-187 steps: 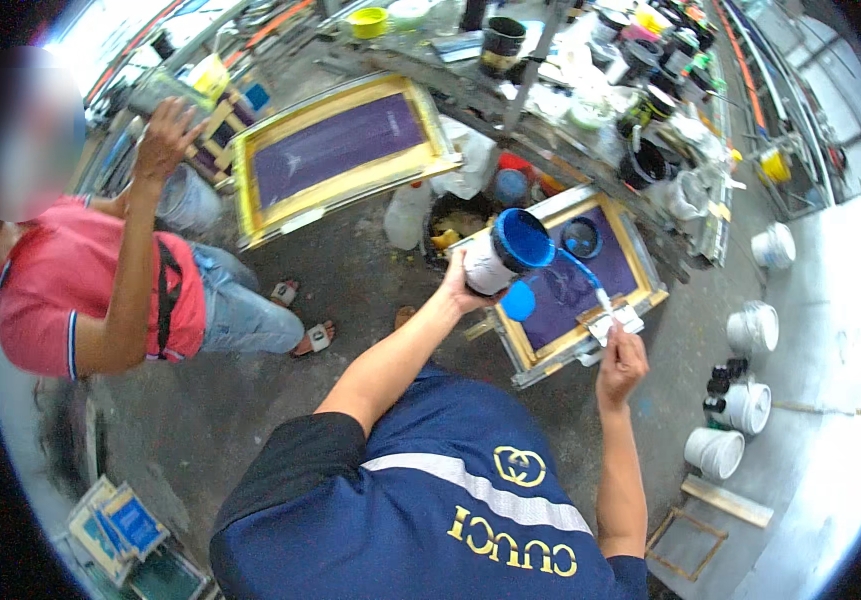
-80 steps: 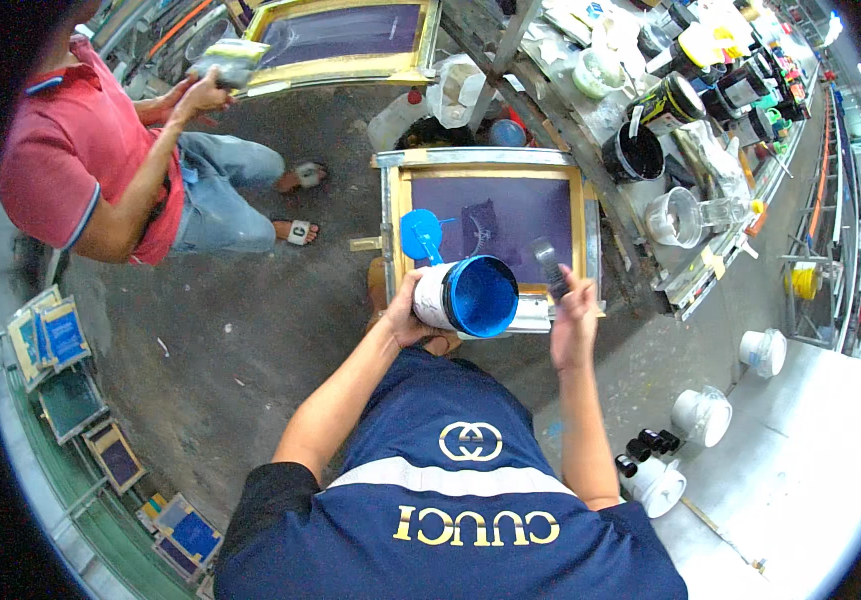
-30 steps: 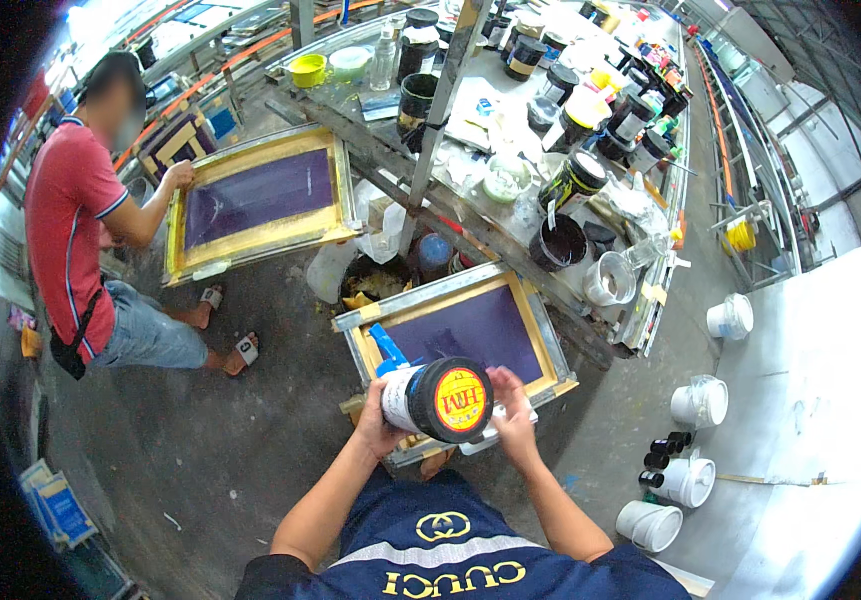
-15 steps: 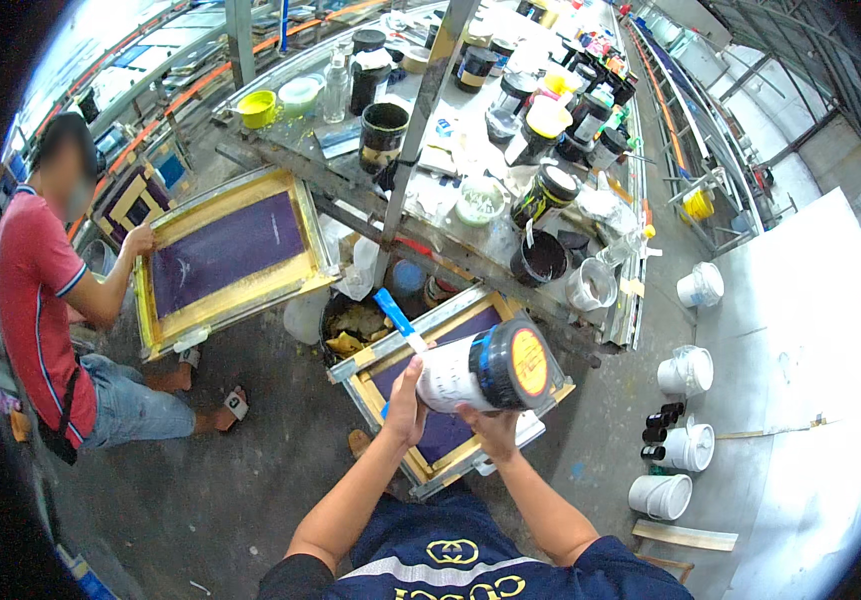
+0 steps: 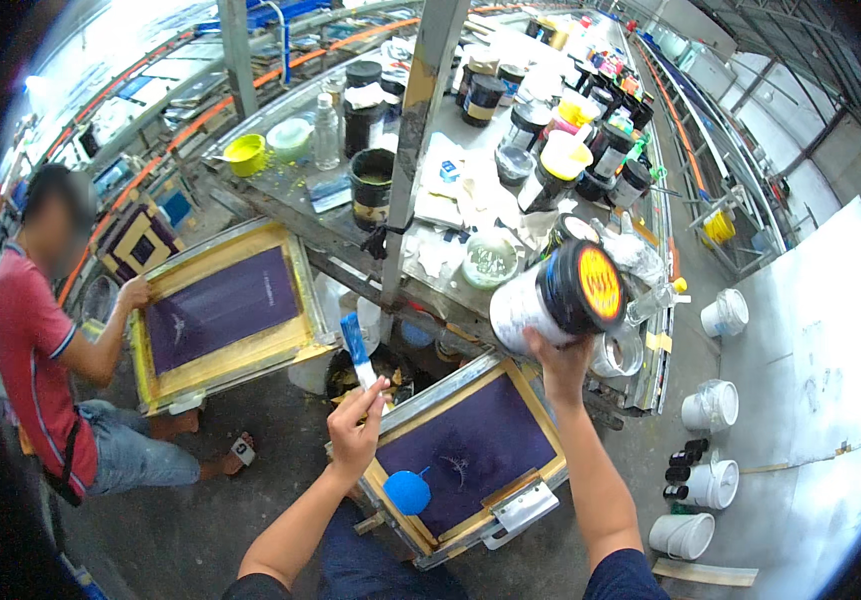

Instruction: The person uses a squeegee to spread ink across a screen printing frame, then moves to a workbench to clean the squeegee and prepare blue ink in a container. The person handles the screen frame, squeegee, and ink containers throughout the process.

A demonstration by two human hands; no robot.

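My left hand [image 5: 357, 425] is closed on the lower end of a white spatula [image 5: 364, 373], its flat upper end blue, pointing up. My right hand [image 5: 560, 365] grips a white plastic jar [image 5: 518, 312] with a black lid and an orange round label; the jar is tilted over the near edge of the table. Below and between my hands, a framed printing screen [image 5: 485, 440] with purple mesh leans at a slant. On its lower left lies a round bright blue patch [image 5: 407, 492] that looks like ink. A metal clamp plate [image 5: 527, 510] sits on the frame's near edge.
The worktable [image 5: 300, 205] carries several ink jars, a yellow bowl [image 5: 245, 154] and a clear bottle [image 5: 326, 135]. A steel post [image 5: 418, 130] rises at its near side. At left, a seated person [image 5: 30, 330] holds another screen [image 5: 225, 310]. White buckets [image 5: 682, 537] line the right.
The jar has moved up and right in my right hand, away from the screen. My left hand has come off the jar with the spatula. The blue patch on the mesh now shows.
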